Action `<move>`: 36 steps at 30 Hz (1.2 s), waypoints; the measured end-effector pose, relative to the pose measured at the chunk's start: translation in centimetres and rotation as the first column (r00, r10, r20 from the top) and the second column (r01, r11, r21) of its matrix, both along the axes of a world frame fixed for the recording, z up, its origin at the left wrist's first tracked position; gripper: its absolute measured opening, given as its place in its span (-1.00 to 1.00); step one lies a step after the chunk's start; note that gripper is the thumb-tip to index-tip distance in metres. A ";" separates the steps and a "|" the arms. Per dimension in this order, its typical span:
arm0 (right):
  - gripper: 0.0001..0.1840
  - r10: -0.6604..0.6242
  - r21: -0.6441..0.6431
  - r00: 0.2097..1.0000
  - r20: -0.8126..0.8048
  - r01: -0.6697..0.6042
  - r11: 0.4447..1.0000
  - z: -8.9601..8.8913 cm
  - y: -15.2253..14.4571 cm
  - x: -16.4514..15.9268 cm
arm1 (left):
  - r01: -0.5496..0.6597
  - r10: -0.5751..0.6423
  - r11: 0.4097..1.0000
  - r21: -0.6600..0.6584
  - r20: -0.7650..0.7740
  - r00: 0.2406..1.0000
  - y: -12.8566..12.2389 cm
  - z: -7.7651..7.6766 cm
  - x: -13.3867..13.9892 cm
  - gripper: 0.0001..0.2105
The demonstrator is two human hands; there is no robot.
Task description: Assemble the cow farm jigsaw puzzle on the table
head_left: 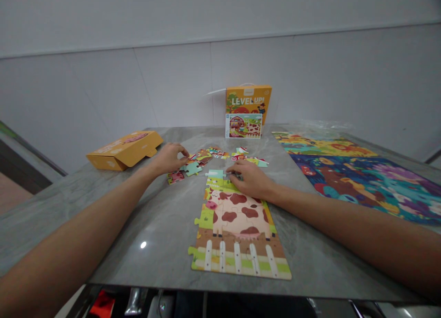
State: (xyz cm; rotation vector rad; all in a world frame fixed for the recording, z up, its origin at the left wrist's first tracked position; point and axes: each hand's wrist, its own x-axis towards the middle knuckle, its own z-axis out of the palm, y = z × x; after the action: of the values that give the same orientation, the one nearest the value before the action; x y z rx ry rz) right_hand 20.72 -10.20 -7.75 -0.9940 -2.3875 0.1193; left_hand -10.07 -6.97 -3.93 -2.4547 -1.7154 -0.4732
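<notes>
The only words that can be read are "LEVEL UP!", in large pale capitals across the front of the orange box [248, 99], which stands upright at the far edge of the table [165, 226], against the wall. Below those words, leaning on the box front, is a picture card [243, 125] showing a farm scene; it bears no writing that can be made out. A second orange box [126, 149] lies flat near the far left corner of the table, with pale marks and a pink figure on its top; any lettering there is too small and slanted to read.
</notes>
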 end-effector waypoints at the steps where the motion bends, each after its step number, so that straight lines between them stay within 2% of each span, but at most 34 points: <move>1: -0.74 -0.006 -0.005 1.000 -0.009 0.006 1.000 0.0 0.0 0.0 | -0.021 0.021 1.000 0.004 0.007 1.000 0.0 0.1 0.0 -0.72; 5: -0.75 -0.012 -0.008 0.999 -0.031 0.012 1.000 0.0 0.0 0.0 | -0.080 0.080 0.997 -0.009 -0.007 0.997 -0.2 0.0 0.0 -0.57; 9: -0.74 -0.005 -0.007 0.999 -0.040 0.004 1.000 -0.2 0.2 0.0 | -0.057 0.049 0.994 -0.091 -0.088 0.995 -0.4 -0.7 0.6 -0.44; 13: -0.74 -0.004 -0.018 0.999 -0.049 0.003 1.000 -0.1 0.1 0.0 | -0.078 0.070 0.984 -0.160 -0.058 0.996 -0.5 -0.7 1.4 -0.52; 16: -0.74 -0.049 -0.049 0.998 -0.051 0.046 0.998 0.2 0.1 -0.1 | -0.114 0.112 0.973 -0.203 -0.026 0.993 -0.4 -0.4 1.5 -0.62; 19: -0.69 -0.228 -0.045 0.970 -0.079 0.225 0.973 0.6 0.4 0.0 | -0.146 0.144 0.965 -0.218 -0.025 0.989 -0.2 -0.3 1.2 -0.66; 20: -0.65 -0.327 -0.033 0.941 -0.084 0.326 0.945 0.7 0.6 0.2 | -0.152 0.149 0.964 -0.217 -0.028 0.988 -0.1 -0.3 1.1 -0.67; 22: -0.51 -0.521 -0.027 0.852 -0.051 0.521 0.853 1.0 1.2 0.6 | -0.156 0.152 0.967 -0.203 -0.035 0.988 -0.1 -0.4 1.0 -0.69; 24: -0.41 -0.615 -0.072 0.785 0.070 0.619 0.782 1.2 1.8 1.2 | -0.150 0.145 0.974 -0.170 -0.042 0.989 -0.3 -0.5 1.2 -0.70; 25: -0.41 -0.613 -0.101 0.777 0.143 0.628 0.772 1.3 2.1 1.5 | -0.142 0.137 0.979 -0.144 -0.044 0.990 -0.5 -0.5 1.4 -0.71; 28: -0.51 -0.525 -0.152 0.801 0.287 0.579 0.801 1.6 2.9 2.2 | -0.019 0.019 1.000 -0.017 -0.032 0.999 -1.3 -0.5 2.4 -0.71; 30: -0.53 -0.504 -0.143 0.811 0.297 0.559 0.817 1.5 3.3 2.4 | 0.177 -0.176 0.982 0.072 -0.019 0.984 -2.0 -0.5 3.4 -0.70; 33: -0.48 -0.534 -0.130 0.811 0.238 0.572 0.810 1.0 3.7 2.6 | 0.501 -0.498 0.862 0.081 -0.054 0.866 -3.2 -0.6 5.2 -0.65; 35: -0.46 -0.561 -0.121 0.815 0.144 0.577 0.808 0.5 4.0 2.6 | 0.627 -0.624 0.779 -0.008 -0.111 0.774 -4.0 -0.8 6.3 -0.59; 36: -0.47 -0.556 -0.115 0.827 0.080 0.562 0.819 0.3 4.0 2.5 | 0.647 -0.649 0.760 -0.065 -0.129 0.750 -4.4 -0.9 6.7 -0.57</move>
State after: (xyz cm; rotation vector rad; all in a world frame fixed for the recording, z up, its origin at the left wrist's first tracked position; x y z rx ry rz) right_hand 23.26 -6.16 -7.44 -1.7383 -2.0380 0.0375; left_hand -3.37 -11.35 -4.80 -2.9676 -0.7569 -0.3149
